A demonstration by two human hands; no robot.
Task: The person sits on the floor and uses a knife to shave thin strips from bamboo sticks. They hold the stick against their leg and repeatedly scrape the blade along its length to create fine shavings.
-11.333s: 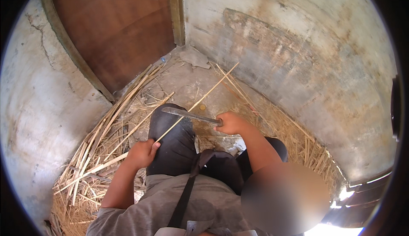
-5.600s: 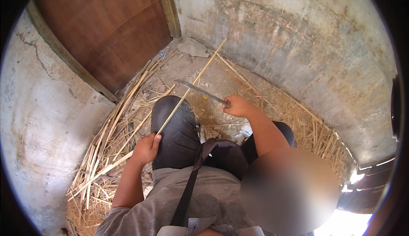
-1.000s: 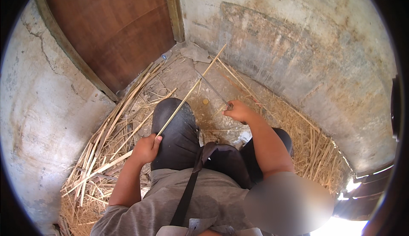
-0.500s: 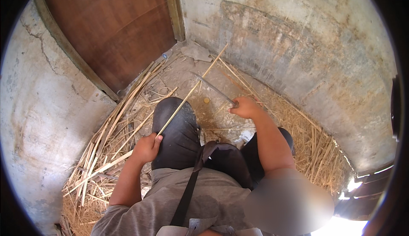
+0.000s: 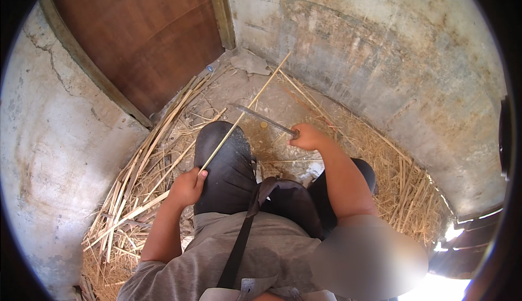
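A long, thin pale strip, bamboo by its look point(image 5: 268, 83), runs up and away from my left hand point(image 5: 188, 186) toward the far wall. That hand is closed round its near end, beside my left knee. My right hand point(image 5: 306, 137) grips the handle of a long knife point(image 5: 266, 120) with a narrow dark blade. The blade crosses the strip just beyond the knee, its tip reaching past the strip's left side. Whether the edge presses on the strip I cannot tell.
Long split strips point(image 5: 142, 162) lie heaped at the left by the wall and the brown door point(image 5: 147, 35). Fine shavings and more strips point(image 5: 399, 184) cover the floor at the right, along the stained wall point(image 5: 380, 56). A pale flat slab point(image 5: 249, 62) lies in the far corner.
My right hand has moved slightly left and the knife has slid down the strip toward me, its blade now lying flatter. The left hand has stayed nearly still.
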